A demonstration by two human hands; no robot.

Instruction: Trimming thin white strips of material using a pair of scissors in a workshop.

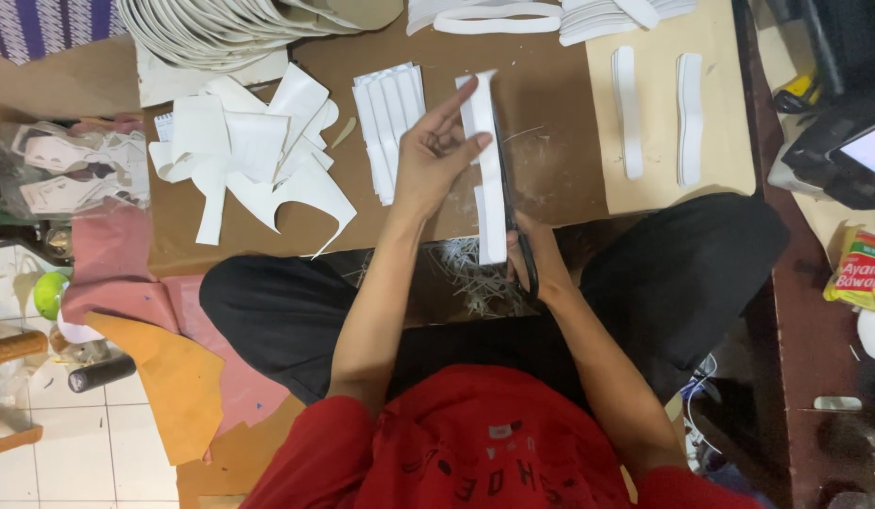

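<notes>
White strip (488, 179), long and narrow, of thin sheet material: held over the brown board (550, 170) and the person's lap, running from far to near. Left hand (435, 155) pinches its far end between thumb and fingers, the remaining fingers spread. Right hand (536, 259) is closed around the handles of dark scissors (515, 231), whose blades lie along the strip's right edge; how far the blades gape cannot be told.

Trimmed or shaped pieces, judged finished: two white strips (656, 113) laid side by side, apart, on a paler sheet (729, 94) at the far right; a fanned stack of similar strips (392, 118) just left of the left hand; further white stacks (550, 17) along the far edge.

Waste: thin white shavings (470, 273) heaped in the lap between the knees, beneath the strip; irregular white offcuts (253, 155) spread at the left of the board.

Stock: a large fan of pale curved pieces (220, 33) at the far left.

Progress, as a judgement: well under way, with many pieces cut and the one in hand part-trimmed along its edge.
</notes>
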